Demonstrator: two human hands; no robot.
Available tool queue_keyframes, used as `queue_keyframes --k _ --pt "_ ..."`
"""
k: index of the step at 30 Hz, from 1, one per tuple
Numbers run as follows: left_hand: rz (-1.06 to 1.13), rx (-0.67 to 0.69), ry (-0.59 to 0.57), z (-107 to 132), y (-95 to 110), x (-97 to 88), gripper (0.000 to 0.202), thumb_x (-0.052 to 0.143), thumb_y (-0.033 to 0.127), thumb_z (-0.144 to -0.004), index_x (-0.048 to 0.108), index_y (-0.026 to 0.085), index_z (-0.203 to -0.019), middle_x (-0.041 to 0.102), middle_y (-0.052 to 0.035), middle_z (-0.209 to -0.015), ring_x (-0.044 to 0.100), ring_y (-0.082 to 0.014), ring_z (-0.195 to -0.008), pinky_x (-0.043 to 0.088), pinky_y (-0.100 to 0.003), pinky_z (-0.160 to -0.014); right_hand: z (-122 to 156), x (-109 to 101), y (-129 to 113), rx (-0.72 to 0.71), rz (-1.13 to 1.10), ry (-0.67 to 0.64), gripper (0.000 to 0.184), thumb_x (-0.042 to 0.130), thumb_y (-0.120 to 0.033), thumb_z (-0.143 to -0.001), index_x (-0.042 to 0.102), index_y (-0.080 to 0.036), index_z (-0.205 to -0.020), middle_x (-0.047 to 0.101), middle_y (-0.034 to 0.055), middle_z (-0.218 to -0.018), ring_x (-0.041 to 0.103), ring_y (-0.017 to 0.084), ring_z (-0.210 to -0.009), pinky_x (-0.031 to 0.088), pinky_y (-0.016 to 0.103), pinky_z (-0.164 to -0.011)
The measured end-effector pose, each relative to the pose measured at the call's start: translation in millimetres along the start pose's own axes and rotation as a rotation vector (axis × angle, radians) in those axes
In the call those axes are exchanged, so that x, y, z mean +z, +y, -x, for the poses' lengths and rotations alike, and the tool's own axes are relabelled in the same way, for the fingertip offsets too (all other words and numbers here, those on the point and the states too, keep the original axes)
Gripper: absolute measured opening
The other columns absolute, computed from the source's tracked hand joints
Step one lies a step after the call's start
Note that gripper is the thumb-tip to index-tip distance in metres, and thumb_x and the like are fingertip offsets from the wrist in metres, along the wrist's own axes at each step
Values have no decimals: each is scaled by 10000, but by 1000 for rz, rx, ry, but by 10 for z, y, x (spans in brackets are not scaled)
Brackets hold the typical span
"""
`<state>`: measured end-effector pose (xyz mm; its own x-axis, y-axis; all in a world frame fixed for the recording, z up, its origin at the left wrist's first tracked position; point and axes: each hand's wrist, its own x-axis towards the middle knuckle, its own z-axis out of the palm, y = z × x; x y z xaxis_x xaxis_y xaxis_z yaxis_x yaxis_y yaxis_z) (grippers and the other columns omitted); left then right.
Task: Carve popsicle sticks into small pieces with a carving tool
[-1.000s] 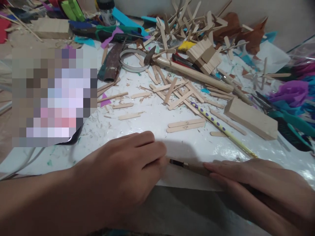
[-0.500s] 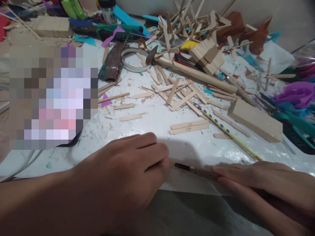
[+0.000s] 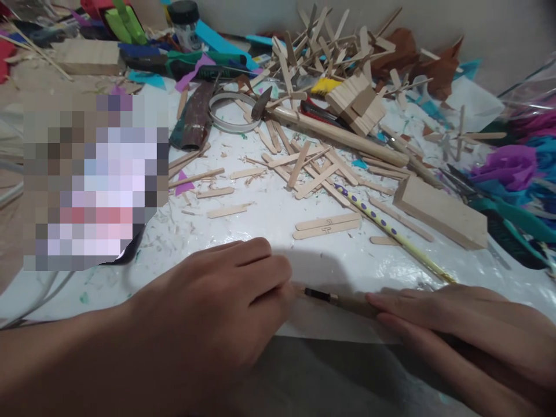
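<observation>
My left hand (image 3: 217, 307) lies knuckles up at the near edge of the white sheet (image 3: 269, 220), fingers curled and pressed down on something hidden under the fingertips. My right hand (image 3: 460, 330) comes in from the lower right with its fingers held together around a thin brown tool with a dark tip (image 3: 330, 299). That tip points left and stops just short of my left fingertips. A pale flat strip (image 3: 304, 315) lies under the tool between the two hands.
Loose wooden craft sticks (image 3: 313, 168) are scattered across the middle and heaped at the back. A dotted yellow pencil (image 3: 386, 229), a wooden block (image 3: 438, 211), a hammer (image 3: 330, 130), a metal ring (image 3: 230, 110) and purple paper (image 3: 512, 168) lie around. A blurred patch covers the left.
Both hands stay almost where they were; the right hand and tool shifted slightly along the strip. The view rocked a little.
</observation>
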<state>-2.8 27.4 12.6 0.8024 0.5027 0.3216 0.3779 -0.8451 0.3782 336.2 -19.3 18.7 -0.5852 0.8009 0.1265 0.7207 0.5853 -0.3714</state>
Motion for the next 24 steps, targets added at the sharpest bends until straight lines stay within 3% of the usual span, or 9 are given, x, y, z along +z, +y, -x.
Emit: queue_keyframes --k 7,16,21,24 --pt "8 6 20 -24 -2 -15 420 454 50 -1195 838 134 -1046 737 -31 -969 626 -217 -889 570 -370 -777 -37 -4 -13 -25 -41 10 197 523 -306 -1208 691 -349 -1300 839 -32 -844 772 183 -597 515 316 -537" --pt "3 36 34 -21 -29 9 382 465 29 -1159 836 122 -1137 742 -31 -957 634 -225 -874 572 -373 -772 -71 -5 -22 13 -77 48 193 594 -327 -1186 776 -362 -1237 884 -39 -875 798 173 -602 542 279 -515" --pt "-39 -1 4 2 -4 18 354 488 43 -1144 820 161 -1111 755 -28 -1003 647 -227 -907 583 -368 -831 83 22 4 217 -43 225 167 693 -455 -1148 837 -478 -1231 914 -53 -974 845 215 -707 681 344 -681" --pt "-57 -8 50 20 8 55 310 520 104 -1176 807 191 -1096 760 -20 -1004 648 -229 -911 581 -375 -885 136 46 11 290 -54 247 183 678 -500 -1146 847 -534 -1209 909 -82 -964 847 217 -723 701 356 -700"
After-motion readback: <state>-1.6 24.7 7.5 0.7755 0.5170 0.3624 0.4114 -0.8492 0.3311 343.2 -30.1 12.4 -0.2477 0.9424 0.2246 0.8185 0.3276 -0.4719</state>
